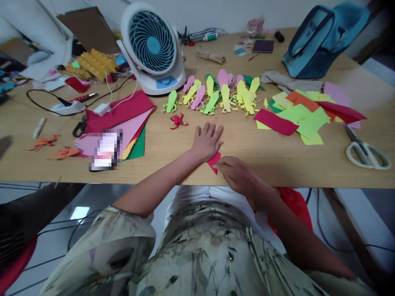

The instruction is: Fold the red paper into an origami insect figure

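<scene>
Your left hand (207,143) lies flat, fingers spread, its heel over the upper end of the folded red paper (213,161) near the wooden tabletop's (166,160) front edge. Your right hand (236,170) has curled fingers touching the paper's right side; whether they pinch it cannot be determined.

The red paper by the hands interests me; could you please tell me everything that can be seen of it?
The red paper is a small, plain piece, apparently folded, narrowing toward its near end. It lies on the wooden table close to the front edge. The left hand, palm down with fingers spread, covers its far end; the right hand touches its right side. The covered part is hidden.
</scene>
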The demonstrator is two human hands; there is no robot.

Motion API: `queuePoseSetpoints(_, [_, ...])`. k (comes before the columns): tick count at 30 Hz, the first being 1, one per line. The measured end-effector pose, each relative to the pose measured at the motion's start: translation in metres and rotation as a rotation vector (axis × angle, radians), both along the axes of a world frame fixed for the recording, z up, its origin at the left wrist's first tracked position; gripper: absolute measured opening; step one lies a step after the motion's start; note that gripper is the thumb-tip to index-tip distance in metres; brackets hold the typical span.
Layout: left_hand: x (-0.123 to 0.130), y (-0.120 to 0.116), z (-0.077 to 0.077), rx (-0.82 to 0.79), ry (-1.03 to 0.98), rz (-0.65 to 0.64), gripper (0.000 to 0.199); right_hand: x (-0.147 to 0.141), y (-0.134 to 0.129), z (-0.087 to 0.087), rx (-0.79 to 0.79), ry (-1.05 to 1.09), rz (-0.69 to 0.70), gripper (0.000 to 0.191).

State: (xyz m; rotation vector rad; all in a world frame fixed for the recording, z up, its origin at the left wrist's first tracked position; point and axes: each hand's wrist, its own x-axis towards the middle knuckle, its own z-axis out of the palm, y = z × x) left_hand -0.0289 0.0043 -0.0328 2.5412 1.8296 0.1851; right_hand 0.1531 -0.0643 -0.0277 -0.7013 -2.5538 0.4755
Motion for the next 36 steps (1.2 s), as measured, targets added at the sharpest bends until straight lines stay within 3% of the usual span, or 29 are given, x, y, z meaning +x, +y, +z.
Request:
queuePoseSetpoints(6, [0.002, 0.002, 0.0, -0.044, 0.004, -0.019, 0.062, -0.01, 0.026, -0.008, 0.17, -0.173, 0.039, 0.036])
queuePoseSetpoints(17, [0.003, -0.001, 0.005, -0.06, 0.018, -0.006, 0.061, -0.003, 0.006, 0.0, 0.344, -0.369, 0.065, 0.043])
queuePoseSetpoints(25, [0.005, -0.003, 0.008, 0.113, 0.075, -0.04, 0.057, -0.007, -0.014, 0.01, 0.256, -0.406, 0.057, 0.036])
queuePoseSetpoints(31, [0.008, -0.011, 0.018, 0.147, 0.128, -0.335, 0.043, -0.004, -0.028, 0.006, 0.174, -0.305, -0.064, 0.036])
queuePoseSetpoints(36, [0.018, -0.025, 0.013, 0.148, 0.029, -0.253, 0.043, -0.005, -0.03, 0.004, 0.172, -0.273, -0.101, 0.035])
